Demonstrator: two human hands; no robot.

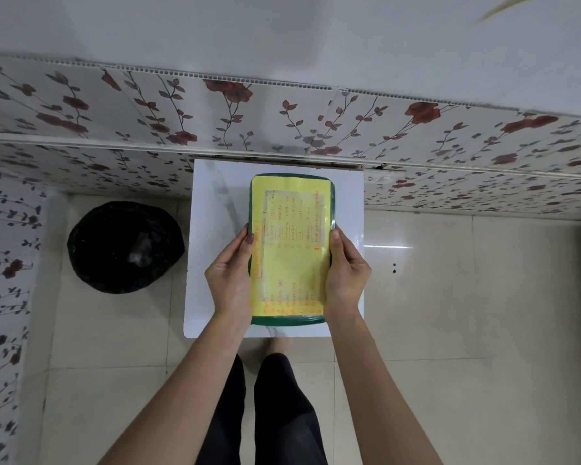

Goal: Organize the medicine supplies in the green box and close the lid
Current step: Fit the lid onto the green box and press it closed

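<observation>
The green box (289, 319) lies on a small white table (215, 203), its lid down and covered by a yellow sheet with orange writing (291, 243). My left hand (230, 276) grips the box's left side, thumb on the lid's edge. On the box's right side, my right hand (346, 273) holds it the same way. The box's contents are hidden under the lid, and no medicine supplies show outside it.
A black bin lined with a dark bag (125, 246) stands on the tiled floor left of the table. A flower-patterned wall (282, 122) runs right behind the table. My legs and a bare foot (279, 347) are below the table's near edge.
</observation>
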